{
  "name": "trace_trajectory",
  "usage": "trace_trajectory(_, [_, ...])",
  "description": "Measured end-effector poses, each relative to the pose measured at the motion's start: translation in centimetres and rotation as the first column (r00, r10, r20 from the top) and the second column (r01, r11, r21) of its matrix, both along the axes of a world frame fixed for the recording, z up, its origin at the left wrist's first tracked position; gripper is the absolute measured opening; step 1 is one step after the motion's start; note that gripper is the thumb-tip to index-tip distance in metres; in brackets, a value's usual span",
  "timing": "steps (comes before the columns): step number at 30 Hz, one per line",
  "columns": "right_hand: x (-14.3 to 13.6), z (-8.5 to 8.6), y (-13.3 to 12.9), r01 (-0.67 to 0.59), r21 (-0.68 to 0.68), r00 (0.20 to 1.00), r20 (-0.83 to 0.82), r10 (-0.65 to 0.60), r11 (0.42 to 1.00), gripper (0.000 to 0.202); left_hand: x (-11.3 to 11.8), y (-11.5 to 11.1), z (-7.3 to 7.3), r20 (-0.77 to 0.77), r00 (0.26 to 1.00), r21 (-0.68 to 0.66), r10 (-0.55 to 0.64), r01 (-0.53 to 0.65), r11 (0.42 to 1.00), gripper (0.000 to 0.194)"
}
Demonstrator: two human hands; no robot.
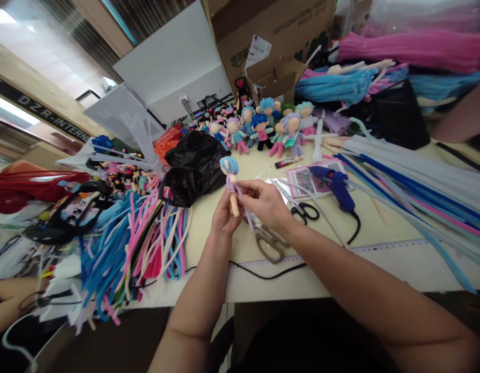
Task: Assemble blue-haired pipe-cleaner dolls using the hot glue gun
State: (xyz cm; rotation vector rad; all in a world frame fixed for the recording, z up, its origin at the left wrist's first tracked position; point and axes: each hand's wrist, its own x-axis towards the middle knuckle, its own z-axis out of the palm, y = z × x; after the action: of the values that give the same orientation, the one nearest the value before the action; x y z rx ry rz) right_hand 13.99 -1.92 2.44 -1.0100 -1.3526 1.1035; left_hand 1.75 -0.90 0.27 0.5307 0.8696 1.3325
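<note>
Above the table's near middle, the left hand (223,215) grips the doll (231,182) while the right hand (263,203) pinches its lilac stem (245,210); overtightening could snap the doll's neck.

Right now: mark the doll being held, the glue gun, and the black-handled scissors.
doll (229,167), head view, on its blue hair.
glue gun (338,185), head view, on its blue body.
black-handled scissors (306,211), head view, on a handle loop.

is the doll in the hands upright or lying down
Upright. The doll is held above the table, blue-haired head on top and legs pointing down, between the left hand and right hand.
</note>
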Motion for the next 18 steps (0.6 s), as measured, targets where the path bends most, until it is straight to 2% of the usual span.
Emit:
trace_trajectory(6, [-0.12,-0.42,0.15,-0.004,0.017,1.000,-0.018,0.004,1.000,0.026,-0.16,0.02,-0.31,0.050,0.999,0.038,-0.011,0.009,0.999,0.023])
trace_trajectory(13, [-0.24,-0.59,0.22,0.001,0.003,1.000,-0.014,-0.001,1.000,0.029,-0.06,-0.02,-0.48,0.047,0.999,0.035,-0.006,0.005,0.999,0.013])
trace_trajectory(18, [-0.18,-0.58,0.19,0.003,0.019,1.000,-0.004,-0.003,1.000,0.028,0.07,-0.05,-0.48,0.053,0.999,0.044,-0.006,0.004,0.999,0.020])
